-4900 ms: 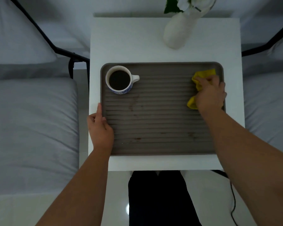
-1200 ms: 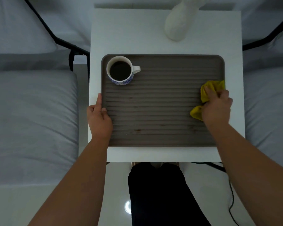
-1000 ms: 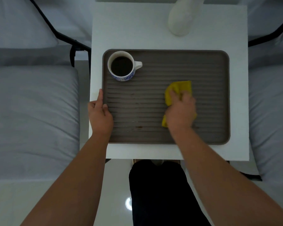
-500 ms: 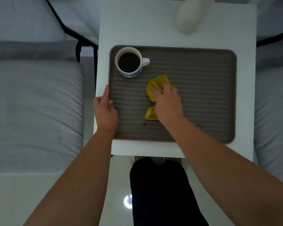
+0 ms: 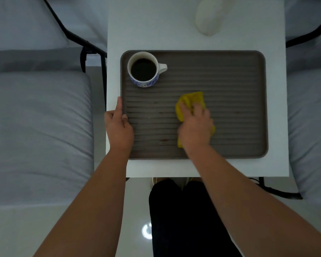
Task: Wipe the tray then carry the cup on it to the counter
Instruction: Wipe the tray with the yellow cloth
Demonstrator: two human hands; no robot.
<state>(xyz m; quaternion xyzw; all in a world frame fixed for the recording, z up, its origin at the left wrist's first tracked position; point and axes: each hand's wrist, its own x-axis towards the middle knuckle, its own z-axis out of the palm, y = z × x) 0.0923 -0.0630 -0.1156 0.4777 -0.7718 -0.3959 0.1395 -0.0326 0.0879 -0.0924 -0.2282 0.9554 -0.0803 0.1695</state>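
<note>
Wiping underway: right hand presses yellow cloth mid-tray, left hand grips 9 o'clock rim. Stains remain. Cup at 10 o'clock, uncarried.

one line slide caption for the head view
Right hand wipes ridged brown tray with yellow cloth; left hand steadies its edge.

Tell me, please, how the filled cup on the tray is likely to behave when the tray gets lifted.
The cup holds dark liquid near its rim, so it could probably slosh or spill. It looks ceramic, likely fragile. The ribbed tray may help stop sliding.
</note>
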